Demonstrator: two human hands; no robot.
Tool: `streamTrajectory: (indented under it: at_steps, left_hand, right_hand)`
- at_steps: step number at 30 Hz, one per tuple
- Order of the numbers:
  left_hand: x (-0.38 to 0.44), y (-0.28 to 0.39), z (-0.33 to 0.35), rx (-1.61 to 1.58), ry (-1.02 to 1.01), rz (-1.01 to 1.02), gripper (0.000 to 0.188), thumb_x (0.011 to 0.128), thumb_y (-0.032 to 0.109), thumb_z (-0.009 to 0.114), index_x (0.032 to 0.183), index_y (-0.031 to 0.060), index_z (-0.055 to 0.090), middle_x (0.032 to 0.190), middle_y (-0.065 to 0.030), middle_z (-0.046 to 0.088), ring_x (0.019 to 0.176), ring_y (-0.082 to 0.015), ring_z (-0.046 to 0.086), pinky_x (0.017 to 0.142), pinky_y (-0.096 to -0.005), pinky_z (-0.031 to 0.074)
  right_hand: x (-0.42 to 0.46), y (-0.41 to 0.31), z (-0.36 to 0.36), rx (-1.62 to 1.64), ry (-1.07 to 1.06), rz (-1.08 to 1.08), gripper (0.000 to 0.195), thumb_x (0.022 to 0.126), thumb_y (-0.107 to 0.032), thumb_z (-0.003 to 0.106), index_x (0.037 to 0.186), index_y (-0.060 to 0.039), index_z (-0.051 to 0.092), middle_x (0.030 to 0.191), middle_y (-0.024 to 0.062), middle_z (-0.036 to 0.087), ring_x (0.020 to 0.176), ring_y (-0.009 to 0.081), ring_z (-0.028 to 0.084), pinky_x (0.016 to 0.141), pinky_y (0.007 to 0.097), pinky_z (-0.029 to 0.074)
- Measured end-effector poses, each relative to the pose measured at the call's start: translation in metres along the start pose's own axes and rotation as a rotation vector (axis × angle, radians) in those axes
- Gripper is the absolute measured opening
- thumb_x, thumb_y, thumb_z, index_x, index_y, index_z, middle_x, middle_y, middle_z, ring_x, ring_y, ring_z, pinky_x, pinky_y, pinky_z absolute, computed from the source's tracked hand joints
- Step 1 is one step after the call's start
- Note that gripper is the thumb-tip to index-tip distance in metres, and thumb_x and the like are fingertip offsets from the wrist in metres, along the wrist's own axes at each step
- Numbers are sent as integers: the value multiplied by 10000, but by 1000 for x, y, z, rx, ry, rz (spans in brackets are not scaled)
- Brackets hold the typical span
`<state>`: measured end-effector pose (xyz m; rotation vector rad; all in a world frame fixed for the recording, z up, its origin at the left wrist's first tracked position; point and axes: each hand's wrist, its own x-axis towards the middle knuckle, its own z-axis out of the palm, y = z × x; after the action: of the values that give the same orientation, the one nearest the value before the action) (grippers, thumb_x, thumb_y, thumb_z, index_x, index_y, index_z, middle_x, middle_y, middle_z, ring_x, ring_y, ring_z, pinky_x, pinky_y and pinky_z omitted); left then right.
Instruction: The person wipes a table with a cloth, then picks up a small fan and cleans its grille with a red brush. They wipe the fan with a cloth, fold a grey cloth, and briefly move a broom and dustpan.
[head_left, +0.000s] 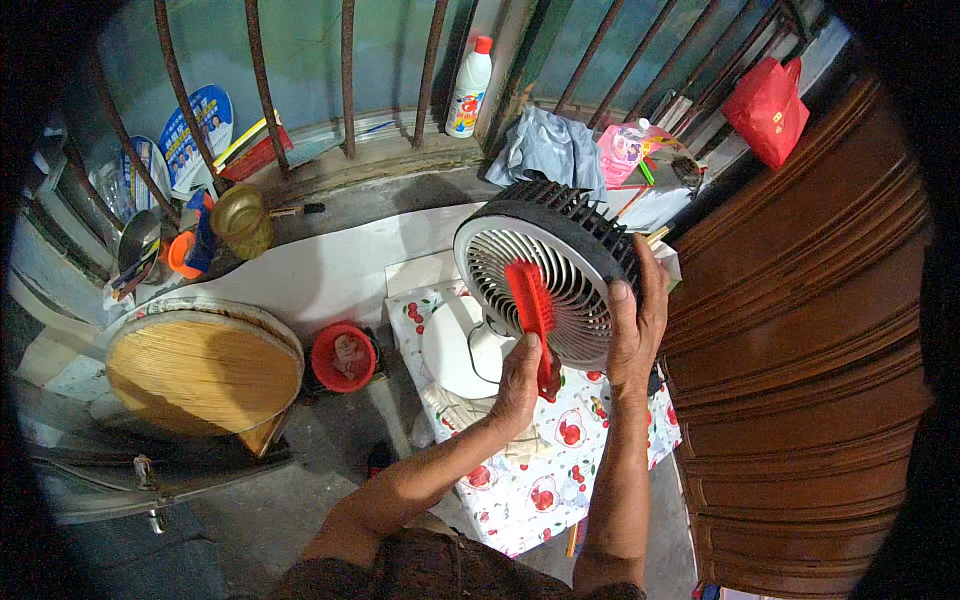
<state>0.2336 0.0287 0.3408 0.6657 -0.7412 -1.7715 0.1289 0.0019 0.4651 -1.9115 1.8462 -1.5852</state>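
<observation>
A round electric fan (559, 225) with a dark housing and a pale front rim stands on a white base (454, 349). Its head is tilted. My left hand (519, 375) grips the lower end of a red bristle brush (531, 300), whose bristles face the curved white slats of the fan grille. Whether they touch the slats I cannot tell. My right hand (637, 322) holds the fan head by its right side, thumb on the front rim and fingers behind the housing. Under the base lies a table (517, 517) with a cherry-patterned cover. A beige cloth (525, 442) is partly hidden beneath my left forearm.
A red bucket (330, 375) stands on the floor left of the table, near a round woven lid (202, 367). Along the barred window ledge are a white bottle (470, 90), a yellowish cup (244, 225) and a grey plastic bag (551, 150). Brown panelling (802, 337) borders the right.
</observation>
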Motion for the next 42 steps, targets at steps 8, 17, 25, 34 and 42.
streamTrajectory:
  at_steps: [8,17,25,34,42]
  left_hand:
    - [-5,-10,12,-79,-33,11,531,1022,590,309,865,102,449,633,-42,518,463,-152,489,439,-285,413]
    - [-16,-11,4,146,-139,-14,482,1038,505,371,837,91,515,652,-1,515,552,-100,492,539,-279,412]
    - [0,-7,-56,466,-50,121,348,1023,367,471,924,48,567,637,11,485,550,-81,458,479,-281,376]
    - [12,12,-58,622,-103,-16,171,989,169,508,1000,10,569,819,-160,590,693,-285,612,575,-378,456]
    - [35,25,-54,1053,-194,776,92,929,108,581,973,28,571,831,-157,593,690,-333,629,604,-447,481]
  right_hand:
    - [-5,2,-5,37,12,6,667,887,-465,609,1392,-40,515,1291,202,522,1223,324,490,1075,404,346]
    - [-5,-2,-1,25,-11,22,691,877,-519,605,1382,-54,530,1284,204,516,1221,336,496,1067,409,356]
    - [-6,-2,-4,-3,1,-20,656,878,-473,608,1384,-62,530,1290,212,519,1220,351,492,1072,421,344]
    - [-4,-1,-4,-29,-4,-5,669,886,-508,594,1384,-65,530,1294,218,518,1205,355,504,1058,420,362]
    - [1,1,-1,-9,-20,11,669,885,-516,590,1383,-74,532,1295,208,521,1216,347,500,1062,418,359]
